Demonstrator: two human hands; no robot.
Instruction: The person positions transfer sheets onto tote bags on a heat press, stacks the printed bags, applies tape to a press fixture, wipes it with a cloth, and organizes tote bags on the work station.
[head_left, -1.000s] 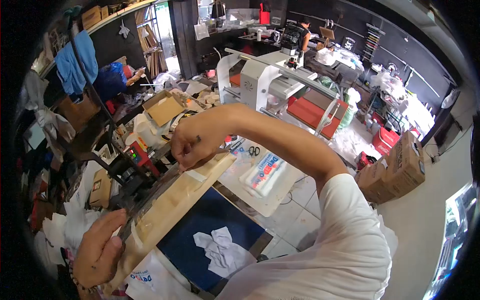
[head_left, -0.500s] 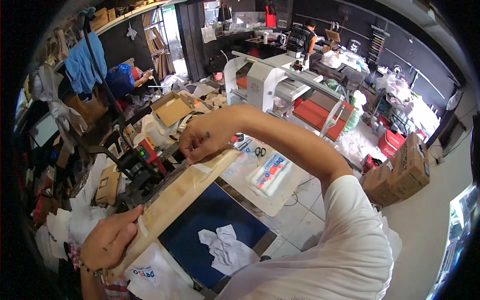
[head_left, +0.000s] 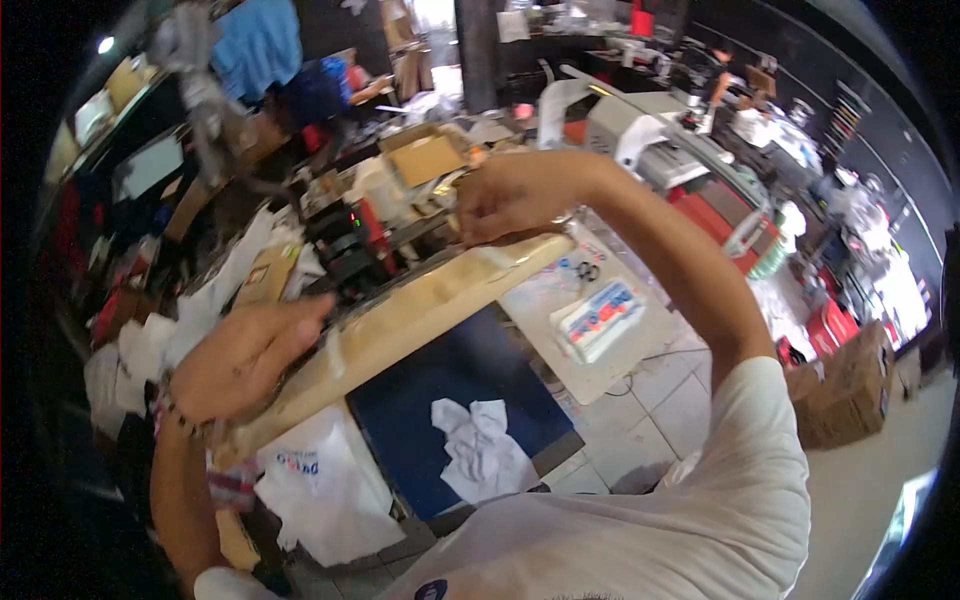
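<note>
A long pale wooden frame (head_left: pixel 420 318), taped in places, stands tilted across the middle of the view, its broad side towards me. My left hand (head_left: pixel 245 360) holds its near-left end, the thumb side along the upper edge and some fingers hidden. At the far-right end my right hand (head_left: pixel 515 195) is closed over the upper edge with bent fingers. Below the frame lies a dark blue flat board (head_left: pixel 400 400) with a crumpled white cloth (head_left: pixel 482 450) on it. A white printed bag or sheet (head_left: pixel 325 490) hangs by the board's left side.
A stack of white printed plastic bags (head_left: pixel 598 325) and scissors (head_left: pixel 588 271) lie on a pale board to the right. Behind the frame are a black device with lit digits (head_left: pixel 350 240) and an open cardboard box (head_left: pixel 425 160). A white machine (head_left: pixel 640 130) stands farther back, near another person.
My view has turned, so the surroundings sit farther right in the picture. Both hands stay at the two ends of the wooden frame.
</note>
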